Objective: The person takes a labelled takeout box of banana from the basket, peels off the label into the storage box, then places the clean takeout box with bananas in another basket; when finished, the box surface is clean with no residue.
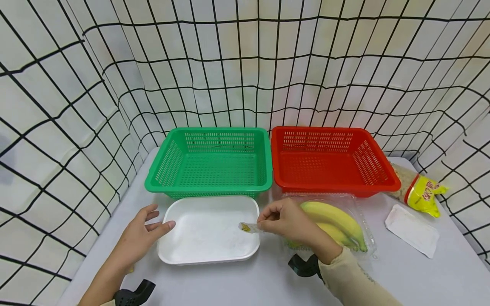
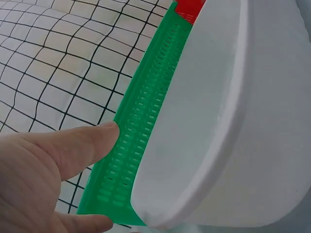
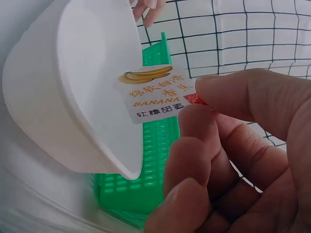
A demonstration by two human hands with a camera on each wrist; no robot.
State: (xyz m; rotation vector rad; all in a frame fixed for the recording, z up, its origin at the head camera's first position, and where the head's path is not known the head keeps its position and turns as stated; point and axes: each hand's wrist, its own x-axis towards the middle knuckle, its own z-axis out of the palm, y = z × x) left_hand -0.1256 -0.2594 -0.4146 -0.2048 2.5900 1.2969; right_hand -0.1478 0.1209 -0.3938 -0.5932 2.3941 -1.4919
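Between thumb and forefinger my right hand (image 1: 285, 221) pinches a small clear label (image 3: 156, 92) by its edge. The label carries a banana picture and the word BANANA, and it hovers over the right side of a white foam tray (image 1: 206, 229). My left hand (image 1: 143, 233) is at the tray's left rim, its fingers spread and holding nothing; in the left wrist view its thumb (image 2: 92, 143) stretches out beside the tray. Yellow bananas (image 1: 333, 216) lie in a clear plastic package under and behind my right forearm, which hides part of them.
A green basket (image 1: 208, 189) stands behind the tray, with a red basket (image 1: 337, 187) beside it. At right lie a yellow-ended bag (image 1: 423, 195) and a white packet (image 1: 411, 229). Black wire grid (image 1: 260, 57) surrounds the table on the back and sides.
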